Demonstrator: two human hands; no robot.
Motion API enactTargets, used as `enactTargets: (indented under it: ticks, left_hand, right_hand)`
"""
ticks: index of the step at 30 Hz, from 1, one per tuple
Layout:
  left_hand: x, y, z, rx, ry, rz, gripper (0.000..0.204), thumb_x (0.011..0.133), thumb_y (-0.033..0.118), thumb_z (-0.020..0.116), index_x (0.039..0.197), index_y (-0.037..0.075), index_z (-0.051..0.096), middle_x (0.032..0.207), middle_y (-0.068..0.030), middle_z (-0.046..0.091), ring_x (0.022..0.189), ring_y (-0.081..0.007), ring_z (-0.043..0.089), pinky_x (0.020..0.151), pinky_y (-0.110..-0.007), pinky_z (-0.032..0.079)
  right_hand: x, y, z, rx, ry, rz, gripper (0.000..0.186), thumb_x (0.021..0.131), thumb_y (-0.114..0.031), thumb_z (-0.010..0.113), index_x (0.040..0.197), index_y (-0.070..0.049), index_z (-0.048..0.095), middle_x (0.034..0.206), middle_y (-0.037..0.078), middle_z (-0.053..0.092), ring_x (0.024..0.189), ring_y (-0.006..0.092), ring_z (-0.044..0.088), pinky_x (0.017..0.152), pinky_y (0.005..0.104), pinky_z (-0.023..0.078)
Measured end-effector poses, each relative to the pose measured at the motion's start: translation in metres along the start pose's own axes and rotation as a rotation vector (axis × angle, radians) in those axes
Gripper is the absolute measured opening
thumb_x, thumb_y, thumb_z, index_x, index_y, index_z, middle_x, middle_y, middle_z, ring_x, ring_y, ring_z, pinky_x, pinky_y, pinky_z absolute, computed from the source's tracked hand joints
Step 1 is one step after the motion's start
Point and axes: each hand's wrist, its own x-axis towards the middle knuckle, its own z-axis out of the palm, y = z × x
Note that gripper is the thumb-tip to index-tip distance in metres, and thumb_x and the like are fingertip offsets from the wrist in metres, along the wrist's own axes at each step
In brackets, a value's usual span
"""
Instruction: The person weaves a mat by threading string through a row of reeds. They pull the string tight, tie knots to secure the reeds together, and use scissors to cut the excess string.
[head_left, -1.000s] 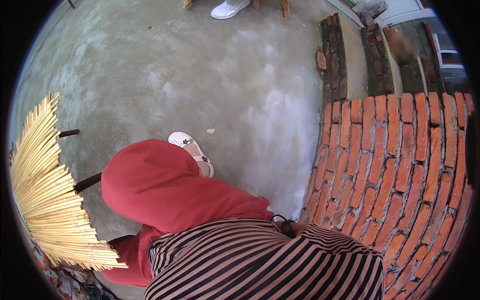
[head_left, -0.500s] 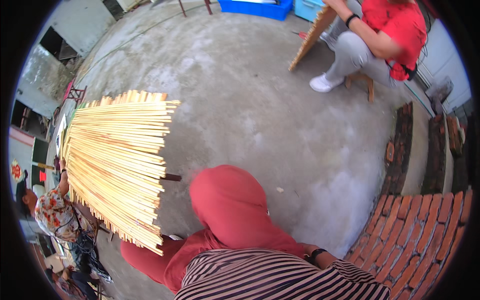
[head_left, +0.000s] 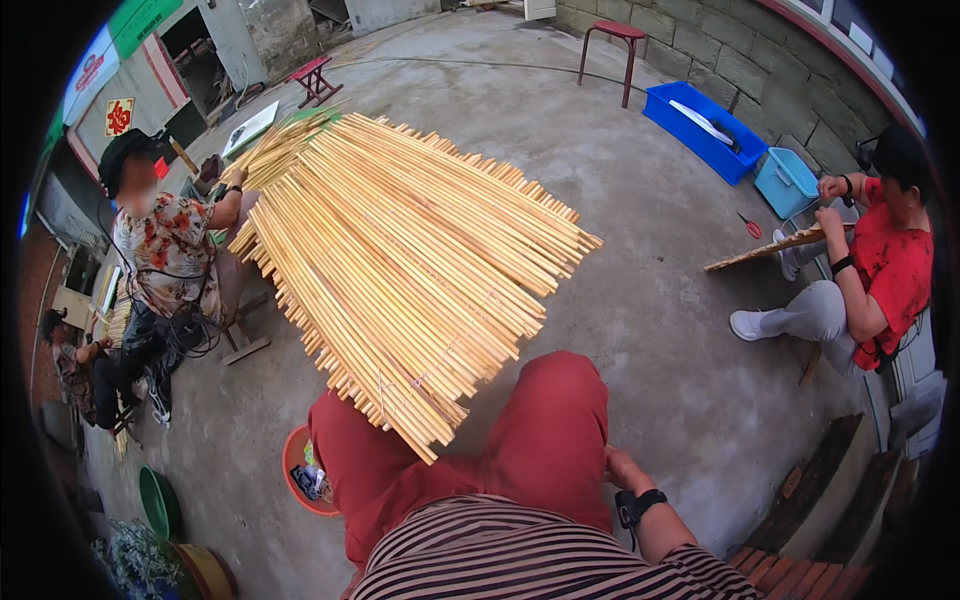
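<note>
A broad, fan-shaped mat of pale yellow reed stalks [head_left: 400,270] lies in front of me, its near end over my left thigh. The stalks lie side by side with uneven ends, and thin pinkish threads show near the close edge. My right hand [head_left: 626,471], with a black band at the wrist, is low beside my right thigh [head_left: 560,430]. Its fingers are mostly hidden, so I cannot see whether they hold anything. My left hand does not show.
At left, a person in a floral shirt [head_left: 165,250] sits by the mat's far end. A person in red [head_left: 895,270] sits at right with a smaller mat [head_left: 770,248]. An orange basin [head_left: 296,455] stands by my left leg; a blue tub [head_left: 705,140] is farther off.
My view has turned, so the mat appears nearer the middle and the person in red lower at right. My right hand is still beside my thigh.
</note>
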Motion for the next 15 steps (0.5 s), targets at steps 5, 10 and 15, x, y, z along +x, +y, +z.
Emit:
enactTargets:
  ticks: [5, 10, 15]
  left_hand:
    - [-0.009, -0.03, 0.002, -0.13, 0.099, -0.119, 0.039, 0.082, 0.033, 0.058, 0.107, 0.004, 0.065, 0.111, -0.0236, 0.062, 0.103, -0.0366, 0.06, 0.087, -0.042, 0.047]
    - [-0.011, -0.061, 0.006, -0.197, 0.091, -0.189, 0.04, 0.082, 0.034, 0.058, 0.107, 0.004, 0.065, 0.11, -0.0238, 0.062, 0.103, -0.0366, 0.06, 0.087, -0.042, 0.047]
    - [-0.075, -0.141, 0.05, -0.375, 0.076, -0.313, 0.041, 0.081, 0.036, 0.059, 0.106, 0.003, 0.065, 0.109, -0.024, 0.063, 0.104, -0.0366, 0.06, 0.087, -0.042, 0.047]
  right_hand:
    - [0.014, 0.056, 0.023, -0.49, -0.098, 0.081, 0.056, 0.091, -0.037, 0.054, 0.14, -0.014, 0.04, 0.132, 0.009, 0.052, 0.112, 0.0231, 0.054, 0.091, 0.0363, 0.045]
    - [0.006, 0.071, 0.016, -0.753, -0.06, 0.067, 0.056, 0.091, -0.038, 0.053, 0.14, -0.014, 0.04, 0.132, 0.009, 0.052, 0.112, 0.0234, 0.054, 0.092, 0.0366, 0.045]
    - [0.019, 0.051, 0.024, -1.041, -0.086, 0.033, 0.056, 0.091, -0.038, 0.052, 0.14, -0.014, 0.04, 0.132, 0.01, 0.052, 0.113, 0.0237, 0.053, 0.093, 0.0368, 0.044]
